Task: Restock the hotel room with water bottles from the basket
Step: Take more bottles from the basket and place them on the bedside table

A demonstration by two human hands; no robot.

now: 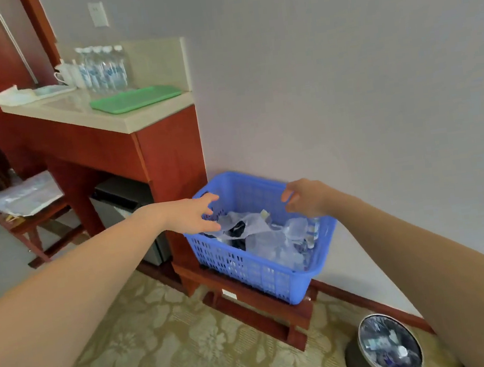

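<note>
A blue plastic basket [254, 268] sits on a low wooden rack by the wall. Inside it lie clear water bottles [297, 231] and crumpled clear plastic wrap [247, 221]. My left hand [193, 215] hovers at the basket's left rim with fingers spread and relaxed, holding nothing. My right hand [305, 198] hovers at the right rim, fingers loosely curved, also without anything in it. Several more water bottles [103, 67] stand upright at the back of the stone counter [123, 118], up on the left.
A green tray [136, 98] lies on the counter beside a white mug [62, 74] and cloth. A mini fridge [122, 210] sits under the counter. A luggage rack [21, 207] stands at left. A round waste bin [389, 346] stands on the patterned carpet, lower right.
</note>
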